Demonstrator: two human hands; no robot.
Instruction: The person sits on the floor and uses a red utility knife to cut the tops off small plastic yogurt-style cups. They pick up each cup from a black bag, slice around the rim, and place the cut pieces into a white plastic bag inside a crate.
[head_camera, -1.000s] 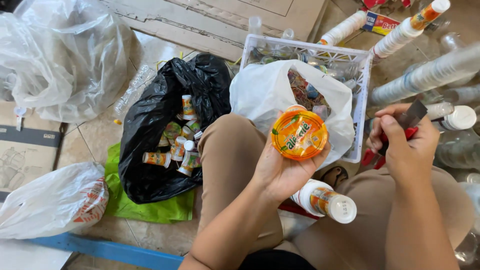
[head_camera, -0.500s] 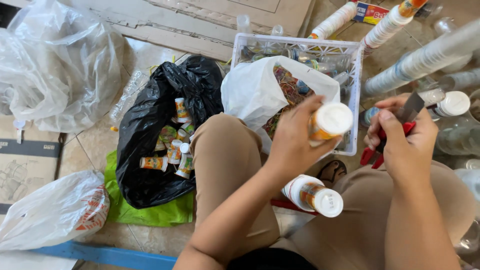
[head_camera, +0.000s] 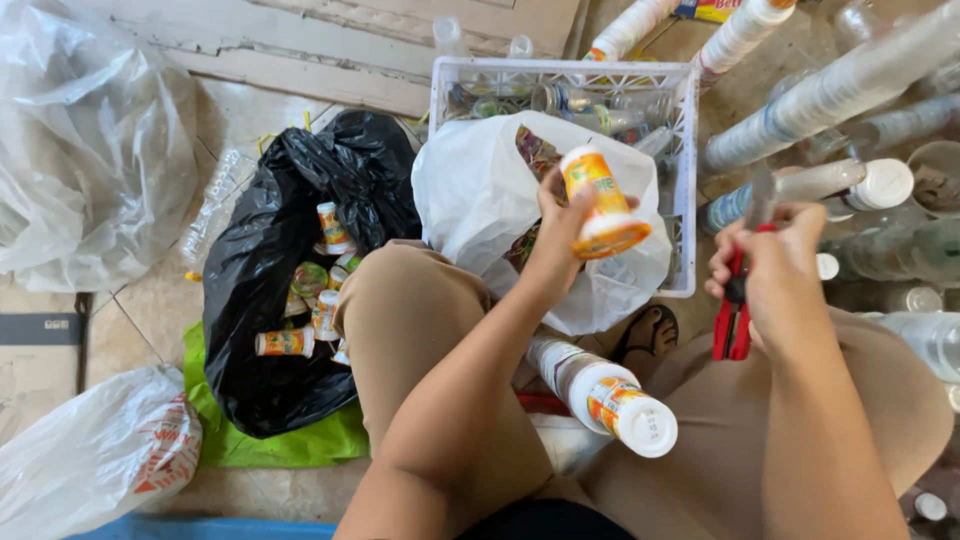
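A crumpled clear plastic bag lies far left of the white plastic crate, and a second white printed plastic bag sits below it. Nearer the crate, an open black plastic bag holds several small orange-labelled cups and rests on a green plastic sheet. Just left of the crate and partly over its front, a white plastic bag gapes open. The left hand is raised over that white bag, its fingers closed round a small orange-and-white plastic cup held tilted, in front of the crate. Below the crate, between the knees, lies a stack of white plastic cups with an orange label. Right of the crate, the right hand is clenched round red-handled scissors, blade pointing up. Long stacks of clear and white plastic cups lie beyond the crate's right side.
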